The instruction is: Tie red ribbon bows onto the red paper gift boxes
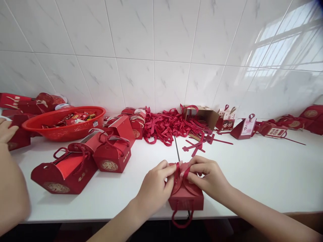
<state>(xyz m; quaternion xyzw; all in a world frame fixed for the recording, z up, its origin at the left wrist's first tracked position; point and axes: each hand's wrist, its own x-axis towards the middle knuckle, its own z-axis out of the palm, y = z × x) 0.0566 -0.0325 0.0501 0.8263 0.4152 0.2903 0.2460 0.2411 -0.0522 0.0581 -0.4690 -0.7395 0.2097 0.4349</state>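
Observation:
A small red gift box (pixel 186 202) stands at the table's front edge, its rounded top flaps folded together and a cord handle (pixel 182 224) hanging off the front. Over the flaps runs a red ribbon (pixel 186 173). My left hand (pixel 156 183) pinches the ribbon at the left of the box top, thumb and fingers closed. From the right, my right hand (pixel 209 174) grips the ribbon too, fingertips pressed together. The fingers partly cover the ribbon's crossing.
A red plastic basket (pixel 63 131) of wrapped sweets and several red boxes (pixel 67 173) stand left. Behind lie a heap of red ribbons (pixel 164 126) and an open cardboard box (pixel 212 117). Small gift boxes (pixel 244 129) line the right wall. Another person's arm (pixel 11 188) reaches in at far left.

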